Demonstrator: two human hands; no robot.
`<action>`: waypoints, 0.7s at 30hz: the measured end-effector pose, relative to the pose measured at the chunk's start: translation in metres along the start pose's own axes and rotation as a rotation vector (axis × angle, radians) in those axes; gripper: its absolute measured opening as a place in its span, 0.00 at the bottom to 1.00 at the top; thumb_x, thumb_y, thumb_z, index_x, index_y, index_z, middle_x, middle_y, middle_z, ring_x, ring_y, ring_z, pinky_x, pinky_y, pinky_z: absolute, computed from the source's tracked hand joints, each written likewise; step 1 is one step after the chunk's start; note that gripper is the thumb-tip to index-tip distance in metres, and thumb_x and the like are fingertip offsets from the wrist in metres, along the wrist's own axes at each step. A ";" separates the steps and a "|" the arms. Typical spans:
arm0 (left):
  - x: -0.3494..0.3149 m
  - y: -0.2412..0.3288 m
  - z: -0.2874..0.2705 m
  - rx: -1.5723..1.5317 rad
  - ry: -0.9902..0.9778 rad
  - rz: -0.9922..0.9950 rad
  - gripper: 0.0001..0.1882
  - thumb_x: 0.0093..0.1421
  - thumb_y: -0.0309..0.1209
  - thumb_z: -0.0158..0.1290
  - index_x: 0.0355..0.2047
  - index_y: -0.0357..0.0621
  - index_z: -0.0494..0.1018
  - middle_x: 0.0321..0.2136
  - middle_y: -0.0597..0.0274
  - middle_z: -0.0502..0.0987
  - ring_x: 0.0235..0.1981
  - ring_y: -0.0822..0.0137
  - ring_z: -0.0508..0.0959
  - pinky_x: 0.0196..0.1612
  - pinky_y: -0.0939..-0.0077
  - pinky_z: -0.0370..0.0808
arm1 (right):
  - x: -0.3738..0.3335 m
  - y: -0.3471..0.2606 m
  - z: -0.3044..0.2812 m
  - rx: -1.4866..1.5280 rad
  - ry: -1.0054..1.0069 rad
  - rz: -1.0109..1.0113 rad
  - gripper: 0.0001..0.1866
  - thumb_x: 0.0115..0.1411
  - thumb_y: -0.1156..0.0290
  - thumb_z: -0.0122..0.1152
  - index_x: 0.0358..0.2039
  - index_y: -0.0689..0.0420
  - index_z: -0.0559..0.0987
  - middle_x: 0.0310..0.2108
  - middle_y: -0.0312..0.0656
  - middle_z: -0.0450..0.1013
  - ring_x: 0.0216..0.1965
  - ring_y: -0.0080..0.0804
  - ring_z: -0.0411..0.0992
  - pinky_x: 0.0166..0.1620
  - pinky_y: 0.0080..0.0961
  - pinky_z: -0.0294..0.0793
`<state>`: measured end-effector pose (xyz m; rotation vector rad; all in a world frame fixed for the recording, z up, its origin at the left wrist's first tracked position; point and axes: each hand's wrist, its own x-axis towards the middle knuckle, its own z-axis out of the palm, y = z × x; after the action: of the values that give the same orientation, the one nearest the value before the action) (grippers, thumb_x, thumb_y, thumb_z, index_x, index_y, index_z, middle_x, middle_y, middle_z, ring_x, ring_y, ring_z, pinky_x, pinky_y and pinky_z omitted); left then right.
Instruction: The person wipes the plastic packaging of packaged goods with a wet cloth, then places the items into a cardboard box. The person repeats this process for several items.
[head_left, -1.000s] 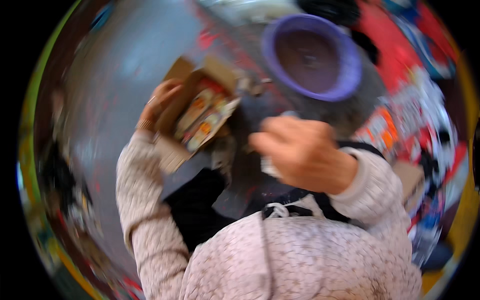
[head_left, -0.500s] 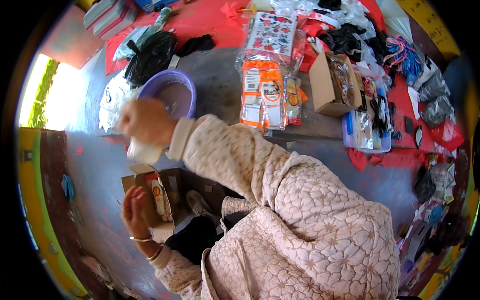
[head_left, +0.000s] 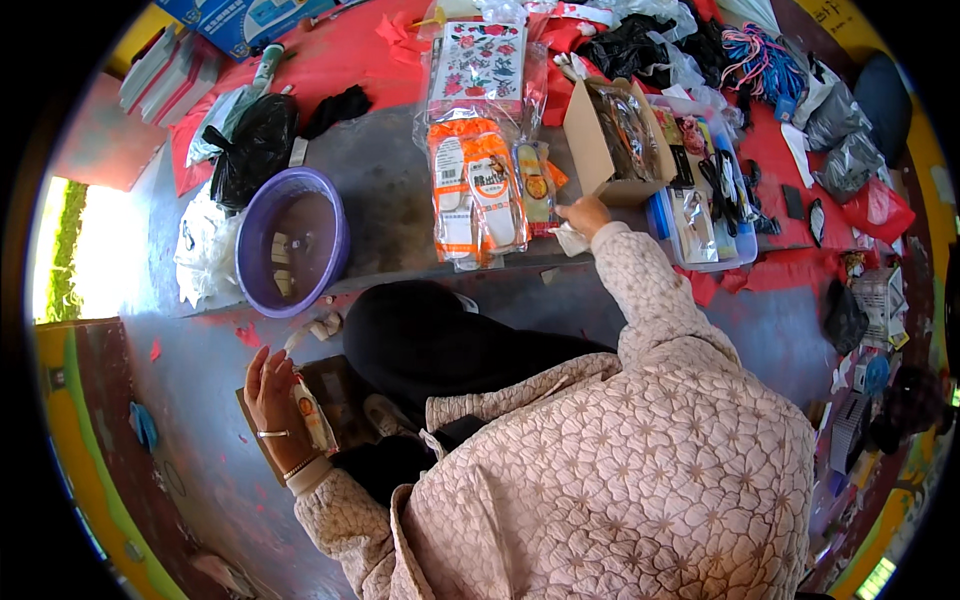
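Note:
My right hand (head_left: pixel 588 215) reaches over the near edge of the dark table. Its fingers touch or nearly touch a small yellow and red packet (head_left: pixel 536 188), and a pale crumpled piece (head_left: pixel 571 240) hangs below them, apparently held in the hand. My left hand (head_left: pixel 268 395) hovers low at the left, fingers apart and nothing in them. Just beside it, a slim packet with red and orange print (head_left: pixel 313 413) lies in an open cardboard box (head_left: pixel 338 380) on the floor. Left of the small packet lie orange-and-white plastic packs (head_left: pixel 475 190).
A purple tub (head_left: pixel 245 240) with pale pieces inside stands at the table's left edge, near a black plastic bag (head_left: pixel 255 150). A flower-patterned pack (head_left: pixel 480 62) lies behind the orange ones. To the right stand a filled cardboard box (head_left: pixel 590 140) and a clear bin of small goods (head_left: pixel 745 250).
My right hand has swung from beside the purple tub across to the small packet, the pale piece apparently still with it. The view has shifted; my left hand stays by the floor box.

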<state>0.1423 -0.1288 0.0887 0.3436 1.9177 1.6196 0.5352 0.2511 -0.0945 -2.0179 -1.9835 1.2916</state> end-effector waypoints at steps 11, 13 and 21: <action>0.027 -0.027 -0.016 0.233 -0.104 0.003 0.18 0.60 0.33 0.50 0.48 0.38 0.68 0.36 0.54 0.76 0.34 0.67 0.77 0.37 0.77 0.73 | 0.012 -0.069 0.026 -0.207 0.154 0.166 0.34 0.38 0.57 0.70 0.48 0.52 0.73 0.45 0.48 0.72 0.47 0.39 0.71 0.50 0.32 0.68; 0.029 -0.034 -0.023 0.296 -0.110 0.037 0.17 0.60 0.33 0.50 0.47 0.37 0.68 0.36 0.54 0.76 0.33 0.67 0.77 0.37 0.77 0.73 | 0.003 -0.069 0.011 -0.180 0.142 0.189 0.31 0.38 0.58 0.70 0.45 0.54 0.75 0.43 0.48 0.73 0.45 0.40 0.72 0.48 0.32 0.69; 0.026 -0.022 -0.012 0.328 -0.136 0.049 0.17 0.60 0.31 0.48 0.47 0.36 0.68 0.36 0.54 0.76 0.34 0.67 0.77 0.38 0.76 0.73 | -0.019 -0.036 -0.027 0.338 0.118 -0.102 0.18 0.41 0.68 0.68 0.35 0.60 0.79 0.29 0.43 0.76 0.29 0.30 0.74 0.35 0.27 0.71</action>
<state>0.1192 -0.1288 0.0618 0.6217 2.0810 1.2720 0.5237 0.2560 -0.0472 -1.7686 -1.6618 1.3441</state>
